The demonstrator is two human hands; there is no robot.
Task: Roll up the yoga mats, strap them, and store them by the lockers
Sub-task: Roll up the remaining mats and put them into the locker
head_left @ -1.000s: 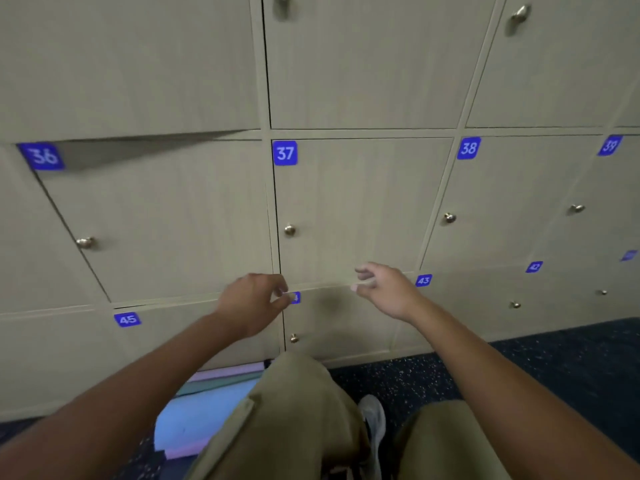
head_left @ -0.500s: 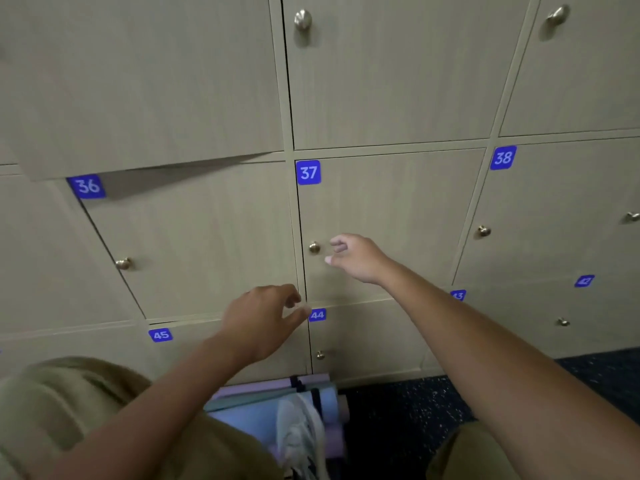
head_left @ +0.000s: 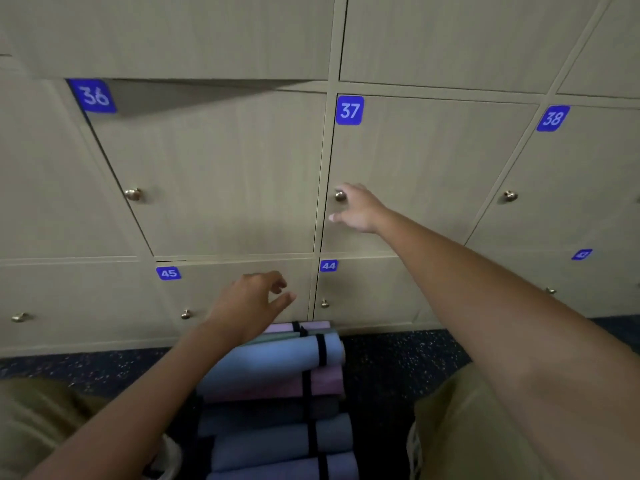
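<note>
Right hand point(head_left: 356, 209) at locker 37 knob point(head_left: 340, 195) — grasp unclear; left hand point(head_left: 247, 306) relaxed, empty, above strapped mats point(head_left: 277, 365) — farther from knob.

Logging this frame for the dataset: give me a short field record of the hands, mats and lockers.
right hand: right hand reaches up to the knob of locker 37, fingers at the knob; grip not clear
left hand: left hand in front of locker 45, fingers loosely curled, holds nothing
mats: rolled yoga mats lie stacked on the floor below lockers 45 and 44, each with black straps
locker doors: 37, 44, 45 look closed; the door above locker 36 stands ajar
</note>
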